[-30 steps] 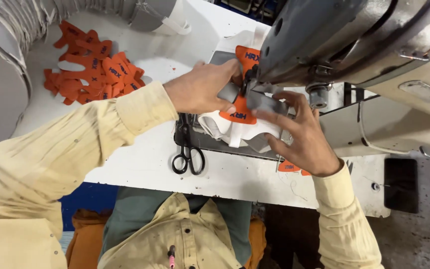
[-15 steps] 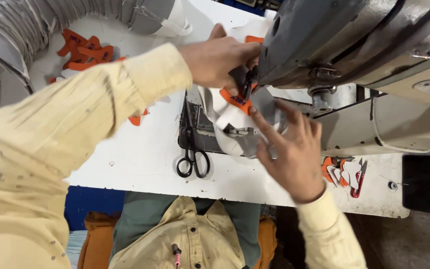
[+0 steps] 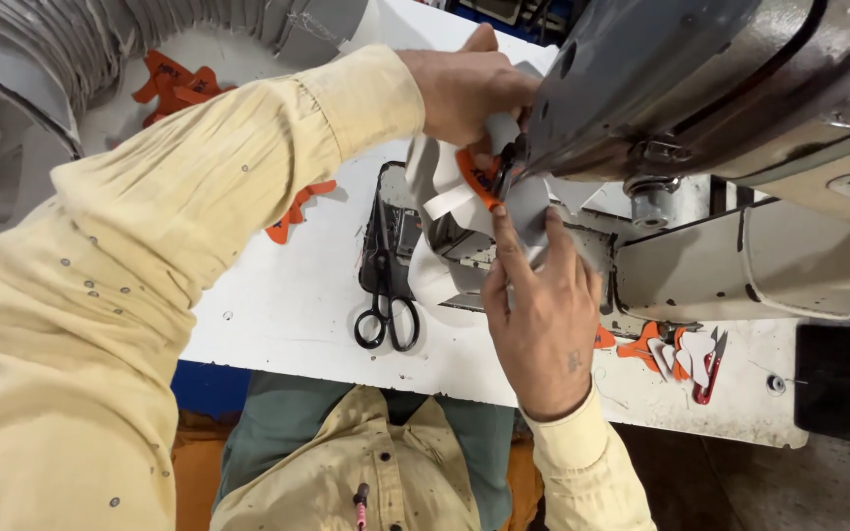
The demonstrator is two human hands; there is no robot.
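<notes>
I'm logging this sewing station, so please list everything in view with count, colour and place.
sewing machine: one, grey, upper right on the table.
white table: one, under everything.
grey and orange workpiece: one, under the machine head, between both hands.
scissors: one, black, left of the workpiece.
orange cut pieces: a pile, upper left.
orange piece: one, by the left sleeve.
orange and white scraps: several, lower right table edge.
thread snips: one, red, beside those scraps.
left hand: on the workpiece's far side.
right hand: fingers pressing the grey part.
</notes>
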